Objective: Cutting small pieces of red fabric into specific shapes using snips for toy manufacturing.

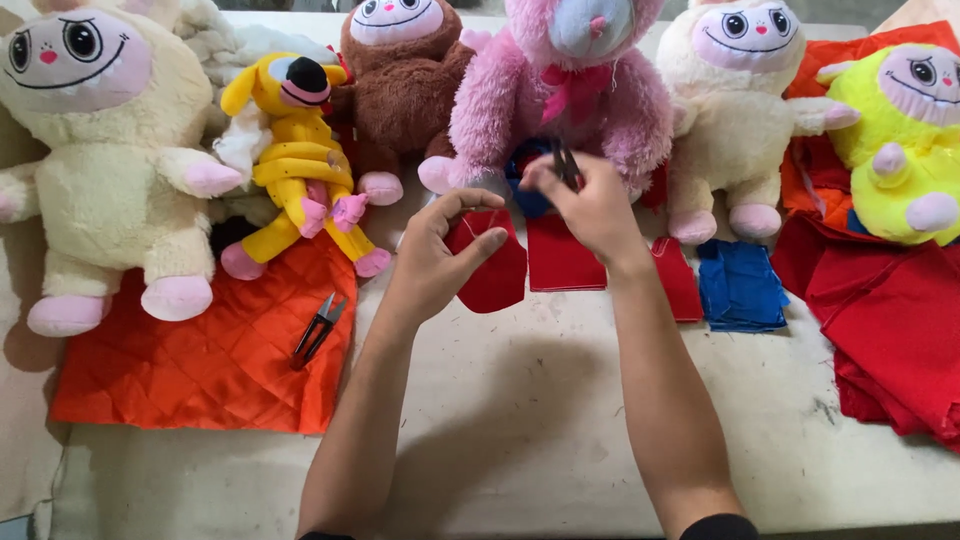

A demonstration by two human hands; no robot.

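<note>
On the counter, head view: left hand is pinching a red fabric piece btwn thumb & fingers, partly closed round its upper edge, piece lying flat just below the pink plush toy. Right hand is closing on small dark snips, blades pointing up twd the pink toy's lap; fingers curled tight. More red pieces are lying just beside the held one, w/ a blue folded cloth further right. Second pair of thread snips is resting on the orange quilted cloth, well apart from both hands. Cream plush, yellow plush, brown plush are sitting along the back; red cloth pile at right.
</note>
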